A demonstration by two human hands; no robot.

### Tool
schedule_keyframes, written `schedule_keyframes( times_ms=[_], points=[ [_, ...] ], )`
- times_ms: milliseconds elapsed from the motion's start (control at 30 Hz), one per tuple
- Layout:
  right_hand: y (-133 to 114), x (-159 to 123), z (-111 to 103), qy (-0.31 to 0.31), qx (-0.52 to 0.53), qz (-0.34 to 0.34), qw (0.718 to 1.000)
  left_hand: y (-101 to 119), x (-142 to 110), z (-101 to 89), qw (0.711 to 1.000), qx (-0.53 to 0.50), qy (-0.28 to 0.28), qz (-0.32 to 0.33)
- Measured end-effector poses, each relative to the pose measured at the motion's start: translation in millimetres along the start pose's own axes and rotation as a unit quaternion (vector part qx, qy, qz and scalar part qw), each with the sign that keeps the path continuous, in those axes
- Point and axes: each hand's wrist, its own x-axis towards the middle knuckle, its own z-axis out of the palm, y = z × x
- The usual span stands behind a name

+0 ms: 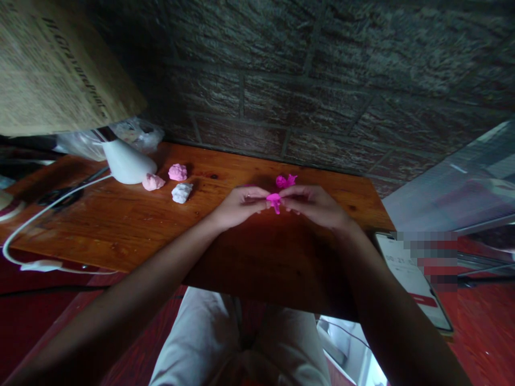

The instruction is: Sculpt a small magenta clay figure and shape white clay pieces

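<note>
Between my two hands, above the wooden table, is a small bright magenta piece of modelling clay (274, 200), flattened on top with a strip hanging down. My left hand (243, 206) pinches its left edge between thumb and fingers. My right hand (316, 206) pinches the opposite edge in the same way. Just behind my fingers, more magenta clay (286, 181) lies on the table in a lumpy, uneven shape. To the left rest a pink clay lump (177, 172), a paler pink lump (153, 182) and a white lump (182, 193).
A lamp with a white base (131, 163) and a printed paper shade (60, 69) stands at the left, its white cable (38, 206) looping over the table edge. A phone (410, 279) lies at the right edge. The stone-patterned wall (261, 96) borders the back of the wooden table (116, 225).
</note>
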Motion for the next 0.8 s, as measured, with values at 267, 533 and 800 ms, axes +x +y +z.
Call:
schedule_keyframes(
  times_ms=[267,533,800],
  points=[
    [-1,2,11,0.033,0.023,0.01,0.999,6,1,2.5,0.997,-0.057,0.034,-0.03],
    [-1,4,15,0.032,0.008,0.014,0.999,3,0,3.2,0.995,-0.089,0.034,-0.038],
    [5,7,20,0.064,0.071,0.046,0.994,-1,1,4.2,0.984,-0.156,0.054,-0.069]
  ],
)
